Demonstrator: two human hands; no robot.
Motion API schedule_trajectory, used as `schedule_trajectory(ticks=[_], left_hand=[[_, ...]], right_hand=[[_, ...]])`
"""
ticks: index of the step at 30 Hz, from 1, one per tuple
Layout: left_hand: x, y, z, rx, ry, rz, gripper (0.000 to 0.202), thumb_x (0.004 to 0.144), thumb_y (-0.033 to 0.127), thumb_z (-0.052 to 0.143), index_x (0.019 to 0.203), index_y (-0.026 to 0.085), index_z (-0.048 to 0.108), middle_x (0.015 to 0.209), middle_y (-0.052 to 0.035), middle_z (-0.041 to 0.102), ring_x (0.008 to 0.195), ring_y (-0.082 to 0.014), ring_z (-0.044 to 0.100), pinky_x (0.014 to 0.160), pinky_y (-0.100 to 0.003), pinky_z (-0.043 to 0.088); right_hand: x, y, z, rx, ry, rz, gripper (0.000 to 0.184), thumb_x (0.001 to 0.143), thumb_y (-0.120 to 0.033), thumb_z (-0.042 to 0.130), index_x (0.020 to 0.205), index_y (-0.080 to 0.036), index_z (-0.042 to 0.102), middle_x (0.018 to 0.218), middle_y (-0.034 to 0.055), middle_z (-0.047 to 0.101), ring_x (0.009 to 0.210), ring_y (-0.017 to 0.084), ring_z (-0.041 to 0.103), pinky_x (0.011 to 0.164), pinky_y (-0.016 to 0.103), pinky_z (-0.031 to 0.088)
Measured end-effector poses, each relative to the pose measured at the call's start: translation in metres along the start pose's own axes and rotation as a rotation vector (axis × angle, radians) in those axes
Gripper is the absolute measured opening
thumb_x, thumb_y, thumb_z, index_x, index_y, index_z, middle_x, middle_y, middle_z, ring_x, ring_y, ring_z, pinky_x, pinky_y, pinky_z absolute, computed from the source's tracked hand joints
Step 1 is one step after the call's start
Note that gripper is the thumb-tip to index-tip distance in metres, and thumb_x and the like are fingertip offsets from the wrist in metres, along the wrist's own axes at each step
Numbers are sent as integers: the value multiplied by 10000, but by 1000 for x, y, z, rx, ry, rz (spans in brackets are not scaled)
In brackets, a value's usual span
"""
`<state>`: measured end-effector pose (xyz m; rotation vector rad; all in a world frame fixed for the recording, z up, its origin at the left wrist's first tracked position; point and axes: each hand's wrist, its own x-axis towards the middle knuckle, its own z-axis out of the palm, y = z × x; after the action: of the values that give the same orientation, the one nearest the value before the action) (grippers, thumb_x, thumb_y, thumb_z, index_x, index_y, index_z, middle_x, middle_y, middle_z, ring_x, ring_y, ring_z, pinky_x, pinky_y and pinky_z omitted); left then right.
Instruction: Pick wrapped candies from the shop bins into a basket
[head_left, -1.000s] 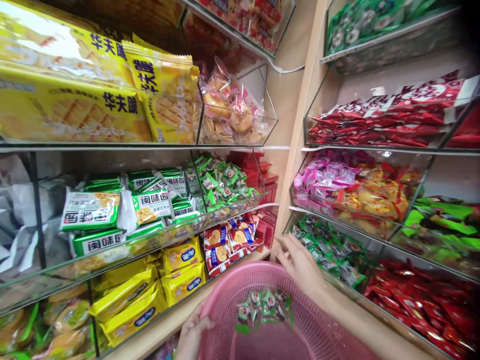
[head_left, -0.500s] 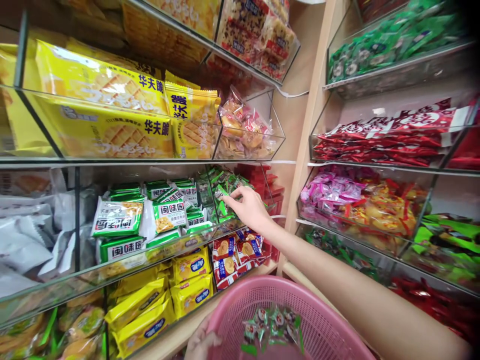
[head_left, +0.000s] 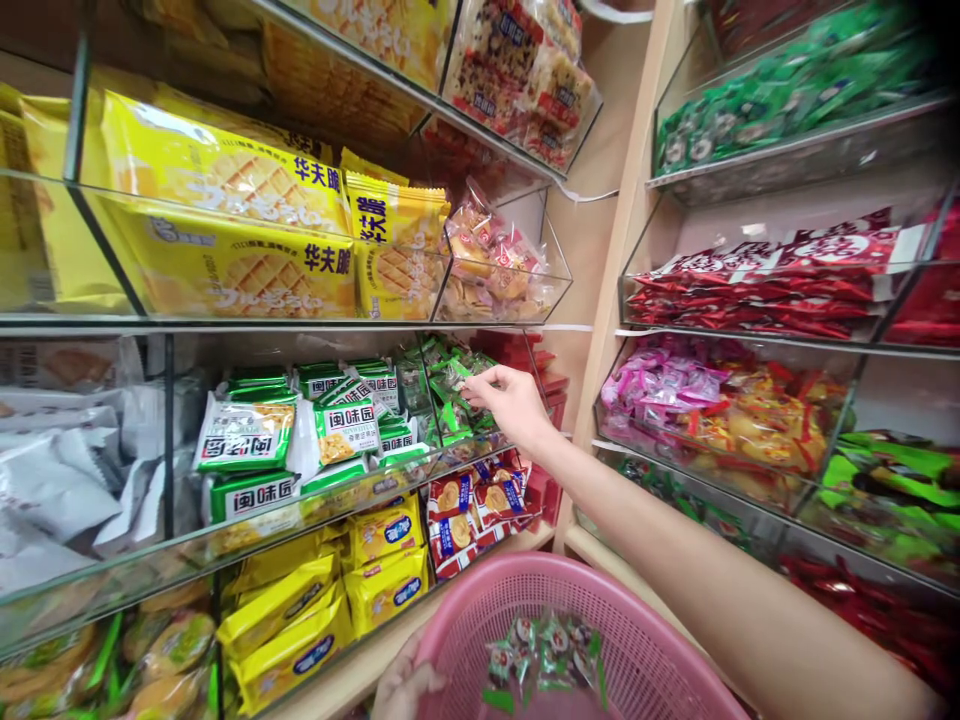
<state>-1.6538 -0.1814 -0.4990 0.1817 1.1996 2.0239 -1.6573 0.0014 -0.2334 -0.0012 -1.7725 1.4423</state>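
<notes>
A person's right hand [head_left: 514, 408] reaches over the front edge of a clear bin [head_left: 484, 447] at the right end of a shop shelf. Inside lie small green-wrapped sweets [head_left: 450, 418], heaped toward the bin's left wall. The thumb and forefinger are bent nearly together, their tips right at the upper part of the heap, with wrapped pieces just left of and below them; whether they have hold of one, I cannot tell. The left hand [head_left: 405, 685] is curled on the left rim of a pink mesh basket [head_left: 630, 622], near the bottom edge of the view. Green-and-clear packets [head_left: 544, 650] sit in the basket. Left of the bin's divider are green-and-white packets [head_left: 345, 430]; below its front edge, red-and-blue packets [head_left: 476, 505].
</notes>
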Motion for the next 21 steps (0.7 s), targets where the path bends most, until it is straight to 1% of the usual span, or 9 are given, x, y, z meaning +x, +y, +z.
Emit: schedule_trajectory(ticks=[3, 6, 9, 13, 16, 18, 21], left_hand=[[5, -5, -5, 8, 0, 10, 650, 464, 124, 551, 1113, 116, 580, 709, -55, 670, 724, -235, 595, 716, -303, 417], [9, -10, -10, 37, 58, 36, 649, 462, 137, 559, 1110, 119, 583, 673, -49, 655, 697, -234, 591, 743, -328, 417], [11, -13, -12, 56, 103, 29, 627, 467, 150, 570, 1093, 122, 593, 649, -44, 644, 675, -228, 590, 756, -347, 419], [8, -10, -7, 41, 79, 41, 612, 454, 142, 545, 1062, 127, 613, 671, -42, 654, 680, -216, 584, 719, -314, 421], [4, -5, -2, 72, 69, 49, 581, 451, 135, 546, 1025, 139, 636, 645, -21, 652, 667, -200, 573, 705, -295, 423], [3, -2, 0, 103, 67, 45, 564, 447, 129, 559, 1004, 142, 647, 659, -19, 658, 663, -194, 570, 713, -291, 426], [2, -2, 1, 86, 81, 44, 570, 448, 141, 552, 1009, 141, 646, 711, -34, 670, 703, -207, 583, 735, -298, 425]], right_hand=[[-1, -2, -3, 134, -12, 35, 192, 636, -316, 660, 607, -153, 562, 646, 6, 637, 697, 156, 640, 698, 303, 509], [0, -7, -8, 172, -14, 28, 197, 635, -319, 670, 625, -149, 570, 663, 9, 639, 736, 160, 646, 720, 303, 506], [0, -9, -14, 196, -26, 30, 207, 634, -330, 680, 640, -151, 576, 684, 5, 643, 755, 153, 643, 736, 304, 501], [-3, -7, -21, 297, -49, 93, 215, 620, -327, 700, 641, -155, 571, 700, -3, 648, 764, 140, 638, 759, 305, 497], [-7, -4, -25, 357, -49, 137, 228, 610, -322, 713, 626, -156, 557, 697, -10, 643, 764, 138, 636, 759, 300, 500], [-9, -3, -28, 375, -63, 143, 231, 613, -323, 713, 627, -157, 553, 716, -10, 643, 776, 142, 636, 752, 297, 505], [-11, -2, -31, 393, -79, 158, 232, 621, -322, 710, 633, -160, 543, 753, -8, 650, 780, 144, 642, 723, 277, 512]])
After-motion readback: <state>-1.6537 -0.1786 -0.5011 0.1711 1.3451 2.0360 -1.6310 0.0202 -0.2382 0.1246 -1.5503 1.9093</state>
